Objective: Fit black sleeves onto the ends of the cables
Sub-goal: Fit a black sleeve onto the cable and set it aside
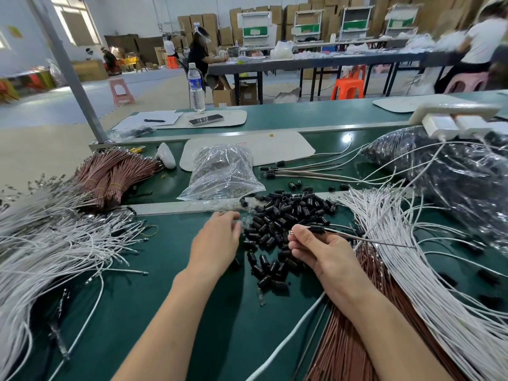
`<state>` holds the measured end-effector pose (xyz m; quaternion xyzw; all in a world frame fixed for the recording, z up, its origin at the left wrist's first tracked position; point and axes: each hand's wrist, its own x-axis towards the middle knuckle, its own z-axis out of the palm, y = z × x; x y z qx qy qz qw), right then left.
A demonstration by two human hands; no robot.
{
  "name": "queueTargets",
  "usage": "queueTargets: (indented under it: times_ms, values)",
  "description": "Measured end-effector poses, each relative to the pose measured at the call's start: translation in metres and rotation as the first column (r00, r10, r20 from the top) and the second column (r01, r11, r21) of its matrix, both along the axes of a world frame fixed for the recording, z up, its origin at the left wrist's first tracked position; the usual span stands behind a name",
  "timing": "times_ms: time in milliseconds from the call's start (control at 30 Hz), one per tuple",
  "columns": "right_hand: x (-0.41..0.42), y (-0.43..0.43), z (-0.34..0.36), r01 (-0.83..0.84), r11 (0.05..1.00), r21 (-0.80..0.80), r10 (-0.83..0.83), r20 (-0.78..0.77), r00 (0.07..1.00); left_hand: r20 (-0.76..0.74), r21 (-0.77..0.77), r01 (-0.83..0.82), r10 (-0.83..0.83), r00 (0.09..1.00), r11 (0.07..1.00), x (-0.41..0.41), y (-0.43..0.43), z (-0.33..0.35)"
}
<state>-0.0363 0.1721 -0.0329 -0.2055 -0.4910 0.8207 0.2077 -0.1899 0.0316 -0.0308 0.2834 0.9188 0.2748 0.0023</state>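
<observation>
A: Where do things stand?
B: The right hand (319,254) pinches a thin cable (371,239). The left hand (217,243), fingers loose and holding nothing, reaches the pile of black sleeves (277,224) on the green tabletop (178,243).
A: Advice?
B: Pick one sleeve only — they're small, glossy, stubby tubes (likely slippery) — and line its bore up with the cable's end.

We look across a green bench (275,121) into a wide hall. A grey post (66,70) rises at our left, with a bright window (72,23) beyond. Boxes (291,12) line the far wall (132,12) behind a long table (330,60); an orange stool (347,88) stands beside it, a pink stool (121,90) on the pale floor (41,149).
</observation>
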Motion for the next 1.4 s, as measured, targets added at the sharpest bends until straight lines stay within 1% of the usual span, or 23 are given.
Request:
queueTargets:
  times_ms: [100,167,200,233,267,300,367,433,500,600,733,867,967,1233,1400]
  values:
    - [0.0,0.001,0.001,0.0,0.999,-0.042,0.0,-0.012,1.0,-0.03,-0.111,0.01,-0.013,0.999,0.994,-0.004,0.007,0.003]
    - [0.0,0.001,0.002,-0.005,0.998,-0.061,0.004,-0.023,1.0,-0.028,-0.12,-0.004,0.0,1.0,0.993,-0.003,0.006,0.003]
    - [0.0,0.002,0.002,-0.007,0.997,-0.072,0.005,-0.026,1.0,-0.019,-0.088,-0.007,0.006,1.0,0.996,-0.001,0.005,0.003]
    - [0.001,0.002,0.002,-0.009,0.996,-0.085,0.006,-0.029,1.0,0.008,-0.008,-0.008,0.008,1.0,1.0,0.001,0.002,0.004]
    - [0.001,0.003,0.002,-0.013,0.995,-0.097,0.01,-0.032,0.999,0.055,0.118,-0.01,0.004,0.998,0.993,0.006,-0.001,0.004]
    - [0.001,0.003,0.002,-0.021,0.994,-0.104,0.018,-0.036,0.999,0.112,0.265,-0.017,-0.014,0.994,0.964,0.013,-0.003,0.005]
    - [0.0,0.004,0.0,-0.035,0.994,-0.106,0.03,-0.045,0.999,0.208,0.518,-0.028,-0.094,0.974,0.855,0.033,-0.004,0.006]
    - [-0.001,0.003,-0.001,-0.037,0.994,-0.102,0.032,-0.05,0.998,0.268,0.653,-0.017,-0.21,0.94,0.757,0.054,-0.001,0.002]
    - [-0.003,0.003,-0.004,-0.039,0.995,-0.095,0.034,-0.056,0.998,0.301,0.712,0.006,-0.313,0.901,0.702,0.07,0.005,-0.003]
    - [-0.004,0.003,-0.005,-0.051,0.995,-0.086,0.045,-0.061,0.997,0.327,0.76,0.005,-0.389,0.861,0.65,0.079,0.01,-0.008]
    - [-0.004,0.002,-0.006,-0.057,0.997,-0.06,0.054,-0.057,0.997,0.326,0.799,-0.027,-0.394,0.859,0.601,0.077,0.008,-0.01]
    - [-0.004,0.002,-0.007,-0.068,0.997,-0.047,0.066,-0.054,0.996,0.301,0.785,-0.008,-0.369,0.879,0.619,0.078,0.008,-0.011]
    - [-0.004,0.002,-0.006,-0.078,0.996,-0.04,0.076,-0.057,0.996,0.295,0.778,0.008,-0.377,0.878,0.628,0.078,0.008,-0.012]
    - [-0.002,0.001,-0.004,-0.082,0.996,-0.037,0.08,-0.061,0.995,0.314,0.78,-0.004,-0.388,0.866,0.625,0.079,0.009,-0.013]
    - [-0.001,0.001,-0.003,-0.08,0.996,-0.033,0.078,-0.055,0.995,0.311,0.778,-0.009,-0.372,0.875,0.628,0.079,0.009,-0.015]
